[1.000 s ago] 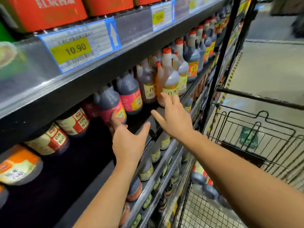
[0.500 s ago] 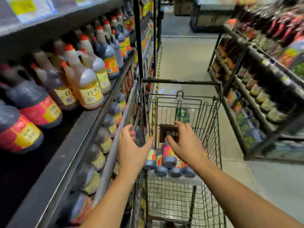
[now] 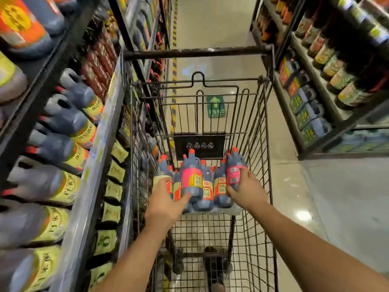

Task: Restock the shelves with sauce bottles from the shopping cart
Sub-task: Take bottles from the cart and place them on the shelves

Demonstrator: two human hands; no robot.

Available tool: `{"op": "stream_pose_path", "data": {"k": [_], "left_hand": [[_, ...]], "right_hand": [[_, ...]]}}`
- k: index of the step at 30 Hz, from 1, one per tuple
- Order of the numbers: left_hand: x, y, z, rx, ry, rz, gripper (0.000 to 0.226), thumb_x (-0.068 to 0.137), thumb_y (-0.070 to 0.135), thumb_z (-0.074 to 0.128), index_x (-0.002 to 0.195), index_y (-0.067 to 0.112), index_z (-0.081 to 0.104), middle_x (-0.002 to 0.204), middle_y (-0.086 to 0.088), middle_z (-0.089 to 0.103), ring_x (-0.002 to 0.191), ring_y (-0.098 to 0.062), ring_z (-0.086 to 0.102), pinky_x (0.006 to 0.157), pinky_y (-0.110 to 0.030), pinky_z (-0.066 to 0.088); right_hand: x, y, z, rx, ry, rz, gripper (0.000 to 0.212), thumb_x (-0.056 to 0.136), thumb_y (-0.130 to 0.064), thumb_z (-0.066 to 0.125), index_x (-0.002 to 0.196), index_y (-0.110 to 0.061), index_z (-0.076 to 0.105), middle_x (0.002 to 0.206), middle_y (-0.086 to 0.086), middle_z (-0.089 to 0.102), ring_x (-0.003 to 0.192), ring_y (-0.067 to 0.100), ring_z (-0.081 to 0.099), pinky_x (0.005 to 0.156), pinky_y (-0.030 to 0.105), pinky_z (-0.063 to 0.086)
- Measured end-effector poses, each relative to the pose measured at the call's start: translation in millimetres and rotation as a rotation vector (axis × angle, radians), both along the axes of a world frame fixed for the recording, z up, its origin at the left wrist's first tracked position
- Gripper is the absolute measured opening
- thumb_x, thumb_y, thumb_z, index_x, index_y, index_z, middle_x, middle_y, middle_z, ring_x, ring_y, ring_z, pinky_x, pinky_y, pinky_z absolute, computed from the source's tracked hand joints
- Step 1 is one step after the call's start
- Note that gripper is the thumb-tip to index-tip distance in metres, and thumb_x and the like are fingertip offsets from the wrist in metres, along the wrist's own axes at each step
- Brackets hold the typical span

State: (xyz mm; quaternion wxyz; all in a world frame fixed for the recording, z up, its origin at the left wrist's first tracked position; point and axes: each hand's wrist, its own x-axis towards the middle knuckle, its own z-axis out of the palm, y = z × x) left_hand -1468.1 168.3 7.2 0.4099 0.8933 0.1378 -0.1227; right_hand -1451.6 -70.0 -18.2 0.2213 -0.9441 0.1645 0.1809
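Note:
A black wire shopping cart [image 3: 255, 131] stands in the aisle with several dark sauce bottles with orange caps clustered at its far end. My left hand [image 3: 166, 203] grips a bottle with a pink and yellow label [image 3: 190, 178], lifted a little above the others. My right hand [image 3: 245, 191] is closed around another pink-labelled bottle [image 3: 234, 168] at the right of the cluster. The shelves on the left [image 3: 92, 165] hold rows of dark jugs with yellow labels.
The cart handle bar [image 3: 195, 53] crosses the aisle ahead. A second shelf unit [image 3: 320, 85] full of bottles lines the right side. Pale tiled floor [image 3: 341, 199] lies to the right of the cart. The near half of the cart basket holds nothing.
I turned from the shelf to the cart. Both hands dropped from the shelved bottles into the basket and each closed on a pink-labelled bottle.

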Motion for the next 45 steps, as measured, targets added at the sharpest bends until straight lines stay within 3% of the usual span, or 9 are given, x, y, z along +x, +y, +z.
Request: {"op": "stream_pose_path", "data": {"k": [3, 8, 12, 19, 22, 28, 38, 42, 45], "left_hand": [[22.4, -13.2, -41.1, 0.011, 0.078, -0.047, 0.062, 0.076, 0.043, 0.079, 0.124, 0.015, 0.052, 0.112, -0.007, 0.057, 0.102, -0.027, 0.059, 0.085, -0.043, 0.052], [58.0, -34.4, -91.8, 0.050, 0.182, -0.118, 0.055, 0.074, 0.037, 0.081, 0.116, 0.021, 0.048, 0.115, -0.004, 0.057, 0.109, -0.025, 0.057, 0.084, -0.034, 0.047], [83.3, -50.4, -124.3, 0.106, 0.237, -0.123, 0.097, 0.073, 0.043, 0.082, 0.148, 0.012, 0.028, 0.139, -0.014, 0.050, 0.128, -0.035, 0.049, 0.100, -0.047, 0.045], [117.3, -69.3, -162.4, 0.183, 0.359, -0.010, 0.126, 0.062, 0.056, 0.085, 0.153, 0.017, 0.007, 0.144, -0.019, 0.045, 0.128, -0.041, 0.048, 0.102, -0.049, 0.044], [121.7, -71.5, -171.9, 0.224, 0.367, 0.010, 0.135, 0.060, 0.055, 0.088, 0.155, 0.016, 0.001, 0.147, -0.020, 0.042, 0.132, -0.040, 0.044, 0.105, -0.048, 0.042], [123.6, -70.8, -171.7, 0.259, 0.393, 0.020, 0.131, 0.062, 0.048, 0.089, 0.154, 0.016, 0.001, 0.143, -0.017, 0.047, 0.128, -0.037, 0.050, 0.099, -0.047, 0.046], [78.5, -51.9, -155.9, 0.107, 0.334, 0.093, 0.114, 0.055, 0.040, 0.091, 0.148, 0.026, 0.025, 0.124, -0.002, 0.060, 0.106, -0.027, 0.062, 0.087, -0.040, 0.052], [41.5, -36.3, -148.3, 0.005, 0.332, 0.155, 0.109, 0.054, 0.038, 0.092, 0.144, 0.030, 0.030, 0.119, 0.001, 0.063, 0.101, -0.026, 0.064, 0.086, -0.044, 0.054], [19.3, -26.7, -140.3, -0.071, 0.319, 0.199, 0.114, 0.055, 0.032, 0.095, 0.148, 0.028, 0.028, 0.123, -0.002, 0.063, 0.103, -0.025, 0.064, 0.087, -0.044, 0.054]], "right_hand": [[24.4, -8.5, -29.3, -0.036, 0.056, -0.028, 0.069, 0.085, -0.047, 0.062, 0.139, -0.014, 0.032, 0.132, 0.015, 0.047, 0.117, 0.032, 0.050, 0.093, 0.045, 0.049], [47.0, -15.0, -68.7, -0.117, 0.138, -0.027, 0.078, 0.082, -0.044, 0.069, 0.142, -0.016, 0.026, 0.135, 0.016, 0.042, 0.123, 0.032, 0.043, 0.094, 0.047, 0.045], [63.5, -20.2, -89.2, -0.200, 0.261, -0.007, 0.097, 0.080, -0.048, 0.071, 0.150, -0.017, 0.012, 0.146, 0.024, 0.031, 0.131, 0.037, 0.038, 0.098, 0.047, 0.043], [84.5, -29.6, -117.1, -0.170, 0.333, -0.086, 0.118, 0.078, -0.061, 0.067, 0.153, -0.015, -0.013, 0.150, 0.029, 0.027, 0.128, 0.043, 0.045, 0.095, 0.049, 0.044], [90.8, -27.7, -122.7, -0.046, 0.321, -0.236, 0.117, 0.078, -0.064, 0.066, 0.153, -0.017, -0.010, 0.149, 0.027, 0.026, 0.127, 0.043, 0.044, 0.095, 0.051, 0.044], [100.2, -19.0, -122.5, 0.064, 0.326, -0.450, 0.127, 0.068, -0.045, 0.085, 0.153, -0.025, -0.008, 0.152, 0.023, 0.017, 0.138, 0.044, 0.026, 0.105, 0.062, 0.035], [93.8, -14.5, -124.4, 0.076, 0.266, -0.469, 0.113, 0.070, -0.034, 0.086, 0.150, -0.024, 0.007, 0.157, 0.022, 0.004, 0.143, 0.047, 0.013, 0.104, 0.069, 0.032], [85.4, -10.2, -117.8, 0.053, 0.244, -0.422, 0.112, 0.066, -0.030, 0.088, 0.147, -0.024, 0.012, 0.158, 0.022, 0.003, 0.142, 0.048, 0.017, 0.103, 0.068, 0.034], [74.7, -1.1, -104.8, -0.026, 0.218, -0.314, 0.110, 0.065, -0.035, 0.088, 0.146, -0.022, 0.014, 0.153, 0.026, 0.018, 0.137, 0.049, 0.027, 0.102, 0.064, 0.037]]}}
